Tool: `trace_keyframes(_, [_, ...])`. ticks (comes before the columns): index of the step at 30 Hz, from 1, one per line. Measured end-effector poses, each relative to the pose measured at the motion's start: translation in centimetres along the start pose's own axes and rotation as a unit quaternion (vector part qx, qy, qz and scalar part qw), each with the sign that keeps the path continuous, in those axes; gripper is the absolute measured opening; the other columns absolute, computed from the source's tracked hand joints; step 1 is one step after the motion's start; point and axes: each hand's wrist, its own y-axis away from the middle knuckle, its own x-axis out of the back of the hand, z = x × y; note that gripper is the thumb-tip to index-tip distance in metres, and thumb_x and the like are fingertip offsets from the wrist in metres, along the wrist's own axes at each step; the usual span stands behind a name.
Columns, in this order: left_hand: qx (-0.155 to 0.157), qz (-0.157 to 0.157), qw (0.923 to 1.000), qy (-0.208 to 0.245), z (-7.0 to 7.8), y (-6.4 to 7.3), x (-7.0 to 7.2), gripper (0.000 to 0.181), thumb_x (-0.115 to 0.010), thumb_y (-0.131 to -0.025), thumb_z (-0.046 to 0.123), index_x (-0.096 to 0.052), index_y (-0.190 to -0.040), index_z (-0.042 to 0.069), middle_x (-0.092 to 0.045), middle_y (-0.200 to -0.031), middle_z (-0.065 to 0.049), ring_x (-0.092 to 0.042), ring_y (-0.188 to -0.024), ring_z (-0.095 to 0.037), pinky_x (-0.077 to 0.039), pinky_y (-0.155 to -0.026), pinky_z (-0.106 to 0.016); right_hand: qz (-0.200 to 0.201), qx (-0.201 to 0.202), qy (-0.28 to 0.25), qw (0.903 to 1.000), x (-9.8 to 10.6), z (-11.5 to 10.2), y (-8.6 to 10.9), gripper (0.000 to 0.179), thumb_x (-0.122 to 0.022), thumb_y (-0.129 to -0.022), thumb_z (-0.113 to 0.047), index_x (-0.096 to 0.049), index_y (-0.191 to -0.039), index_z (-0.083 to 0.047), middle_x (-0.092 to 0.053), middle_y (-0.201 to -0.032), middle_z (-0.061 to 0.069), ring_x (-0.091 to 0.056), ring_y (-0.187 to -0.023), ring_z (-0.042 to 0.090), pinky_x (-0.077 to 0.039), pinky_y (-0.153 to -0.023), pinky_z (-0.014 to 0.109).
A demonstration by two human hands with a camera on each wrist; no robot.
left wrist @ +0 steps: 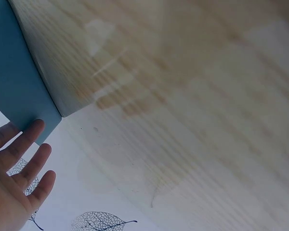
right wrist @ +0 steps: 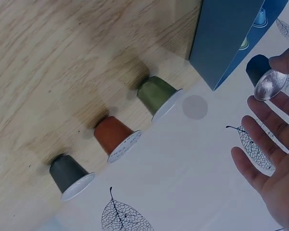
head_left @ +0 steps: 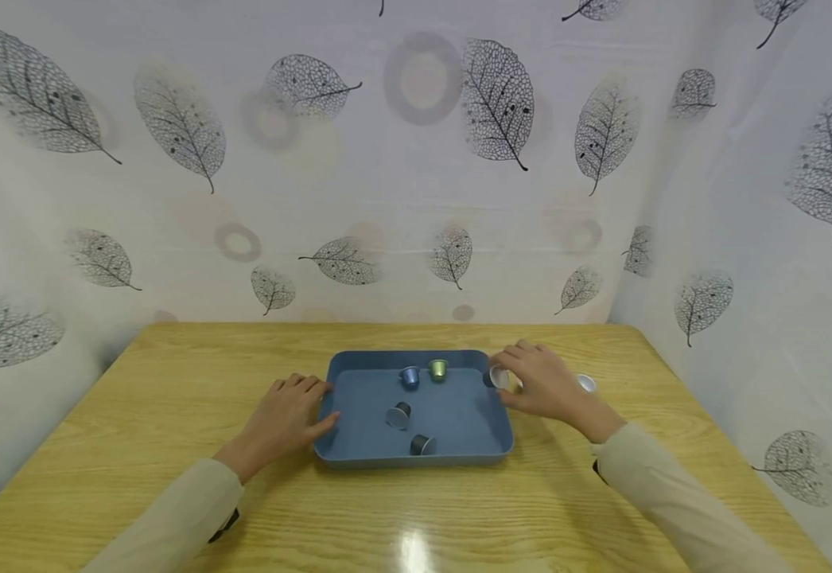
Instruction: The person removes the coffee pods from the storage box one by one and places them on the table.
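A shallow blue-grey tray (head_left: 416, 459) lies on the wooden table. My left hand (head_left: 283, 418) rests against its left rim, fingers extended and spread in the left wrist view. Thumb and finger of my right hand (head_left: 541, 383) pinch a dark coffee capsule (right wrist: 258, 72) by the tray's right edge, its silver lid facing outward. Inside the tray are a blue capsule (head_left: 410, 377), a green capsule (head_left: 438, 369) and two dark capsules, one near the middle (head_left: 402, 411) and the other near the front wall (head_left: 421, 445).
Right of the tray, a green capsule (right wrist: 156, 94), a brown capsule (right wrist: 114, 134) and a dark grey capsule (right wrist: 66, 172) stand in a row on the table (head_left: 416, 509). A leaf-print curtain (head_left: 402, 191) hangs behind and at both sides.
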Motion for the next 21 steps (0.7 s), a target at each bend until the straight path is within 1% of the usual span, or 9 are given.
trace_keyframes(3, [0.001, -0.002, 1.0, 0.002, 0.0, 0.0, 0.0, 0.044, -0.061, -0.082, 0.044, -0.063, -0.109, 0.01, -0.062, -0.108, -0.006, -0.055, -0.099, -0.026, -0.045, -0.083, -0.046, 0.009, 0.002, -0.001, 1.0, 0.1, 0.4, 0.4, 0.036, -0.074, -0.069, -0.026, -0.065, -0.101, -0.013, -0.064, -0.093, -0.003, -0.056, -0.085, 0.017, -0.047, -0.072, 0.039])
trace_keyframes(6, [0.001, -0.001, 1.0, 0.003, 0.0, 0.0, 0.0, 0.044, -0.061, -0.082, 0.044, -0.062, -0.109, 0.01, -0.062, -0.108, -0.006, -0.055, -0.099, -0.026, -0.045, -0.083, -0.046, 0.01, 0.001, 0.003, 0.9999, 0.1, 0.7, 0.9, 0.035, -0.073, -0.07, -0.027, -0.065, -0.101, -0.012, -0.064, -0.091, -0.003, -0.056, -0.085, 0.017, -0.047, -0.07, 0.038])
trace_keyframes(12, [-0.001, 0.003, 1.0, 0.001, -0.1, 0.0, -0.1, 0.043, -0.062, -0.082, 0.043, -0.063, -0.109, 0.01, -0.062, -0.107, -0.006, -0.056, -0.098, -0.026, -0.045, -0.083, -0.046, -0.008, -0.014, 0.016, 0.9997, 0.0, 1.1, 1.7, 0.034, -0.072, -0.071, -0.028, -0.065, -0.101, -0.013, -0.063, -0.09, -0.002, -0.055, -0.083, 0.017, -0.045, -0.066, 0.035])
trace_keyframes(16, [-0.001, 0.003, 1.0, 0.001, 0.0, 0.0, 0.0, 0.043, -0.062, -0.082, 0.043, -0.063, -0.109, 0.01, -0.062, -0.107, -0.006, -0.056, -0.098, -0.026, -0.045, -0.083, -0.046, -0.016, -0.025, 0.014, 0.9994, -0.1, 1.2, 2.2, 0.032, -0.073, -0.07, -0.028, -0.066, -0.098, -0.014, -0.063, -0.09, -0.001, -0.056, -0.083, 0.017, -0.045, -0.065, 0.035])
trace_keyframes(21, [-0.003, 0.007, 1.0, 0.0, 0.1, 0.0, 0.1, 0.042, -0.063, -0.082, 0.042, -0.063, -0.108, 0.009, -0.063, -0.106, -0.006, -0.056, -0.097, -0.026, -0.046, -0.082, -0.046, -0.027, -0.035, 0.013, 0.9989, -0.3, 1.4, 2.8, 0.032, -0.073, -0.07, -0.028, -0.066, -0.098, -0.015, -0.063, -0.09, -0.001, -0.057, -0.083, 0.018, -0.046, -0.065, 0.036])
